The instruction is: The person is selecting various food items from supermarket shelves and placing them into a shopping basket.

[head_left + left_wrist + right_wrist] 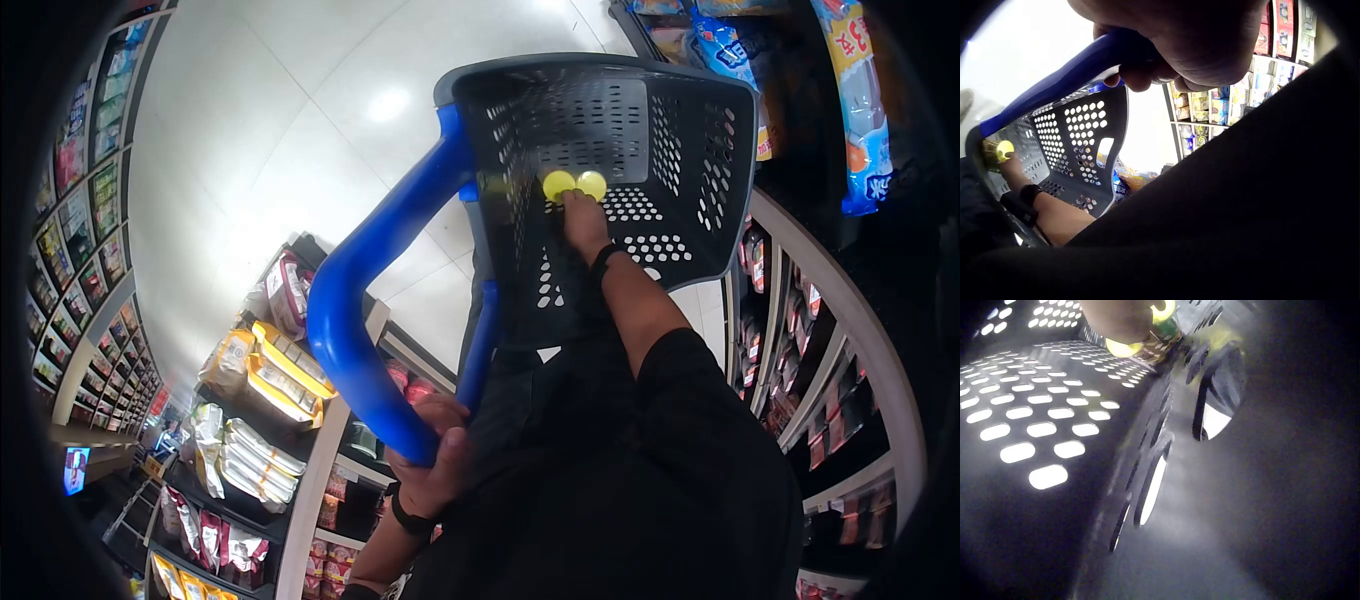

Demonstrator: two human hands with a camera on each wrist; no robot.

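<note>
A grey-black shopping basket [700,190] with perforated walls hangs open in front of the body. My left hand [435,465] grips its long blue handle [345,300], fingers wrapped round it in the left wrist view. Down inside the basket, my right hand [585,220] holds two canisters by their round yellow lids [559,186], which sit side by side at the fingers. The right wrist view shows part of a green and brown canister body [1166,337] below a lid, near the basket's corner; the fingertips are mostly hidden there.
Shelves with yellow and white bags [285,370] stand at the left. More shelves of packaged goods [830,400] curve along the right, and blue packets [865,110] hang at upper right. Pale floor tiles [300,100] lie beyond the basket.
</note>
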